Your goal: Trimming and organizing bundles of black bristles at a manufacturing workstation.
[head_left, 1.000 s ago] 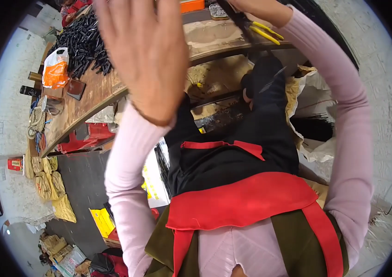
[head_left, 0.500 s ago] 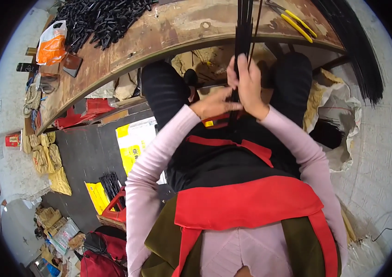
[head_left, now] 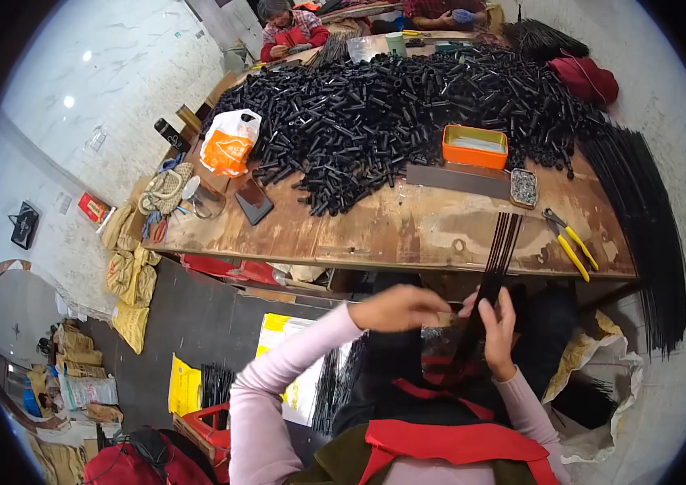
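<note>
My right hand is closed round a bundle of thin black rods. The bundle stands tilted over my lap, its upper ends fanned slightly before the table edge. Just left of the bundle is my left hand, its fingers pointing toward the rods. Motion blurs those fingers, and I cannot tell whether they grip anything. The bundle's lower end is dark against my dark clothing and hard to make out.
Black tubular pieces are heaped on the wooden table. Yellow-handled pliers lie near its front edge. An orange box and a small tray of metal bits stand behind. Long black rods overhang the right end. Two people sit across.
The view has tilted up, showing more of the table. My left hand has moved away from the bundle toward the left; my right hand still holds the rods.
</note>
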The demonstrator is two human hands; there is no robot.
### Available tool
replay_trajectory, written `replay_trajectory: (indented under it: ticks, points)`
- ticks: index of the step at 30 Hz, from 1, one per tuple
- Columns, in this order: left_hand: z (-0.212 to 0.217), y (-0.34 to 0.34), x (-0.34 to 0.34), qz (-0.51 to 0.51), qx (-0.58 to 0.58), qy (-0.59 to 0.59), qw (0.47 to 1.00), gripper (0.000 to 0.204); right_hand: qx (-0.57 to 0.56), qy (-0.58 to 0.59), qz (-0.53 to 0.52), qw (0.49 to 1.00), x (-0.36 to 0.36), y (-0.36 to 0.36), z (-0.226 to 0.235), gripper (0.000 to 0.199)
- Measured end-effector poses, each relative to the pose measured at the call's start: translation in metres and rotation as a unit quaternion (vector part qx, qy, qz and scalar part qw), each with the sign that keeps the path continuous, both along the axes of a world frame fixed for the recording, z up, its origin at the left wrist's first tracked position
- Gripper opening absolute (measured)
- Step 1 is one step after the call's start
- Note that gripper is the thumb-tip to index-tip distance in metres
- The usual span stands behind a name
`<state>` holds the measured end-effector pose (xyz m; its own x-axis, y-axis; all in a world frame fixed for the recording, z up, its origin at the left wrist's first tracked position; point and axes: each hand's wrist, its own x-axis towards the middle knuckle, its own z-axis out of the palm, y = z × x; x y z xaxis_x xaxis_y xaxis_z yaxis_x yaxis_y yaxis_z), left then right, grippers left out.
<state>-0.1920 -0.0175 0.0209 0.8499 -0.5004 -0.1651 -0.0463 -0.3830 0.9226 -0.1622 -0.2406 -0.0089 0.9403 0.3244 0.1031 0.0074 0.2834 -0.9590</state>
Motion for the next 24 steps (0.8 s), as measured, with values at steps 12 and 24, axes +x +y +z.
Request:
replay_trajectory:
  ticks: [12, 24]
  points:
    - [0.019, 0.132, 0.293, 0.362, 0.404, -0.404, 0.737, 0.016, -0.002, 0.085, -0.037, 0.996, 0.035, 0.006, -0.027, 0.014]
    - [0.049, 0.173, 0.292, 0.307, 0.477, -0.441, 0.696, 0.01, 0.022, 0.108, -0.023, 0.994, 0.041, 0.006, -0.033, 0.014]
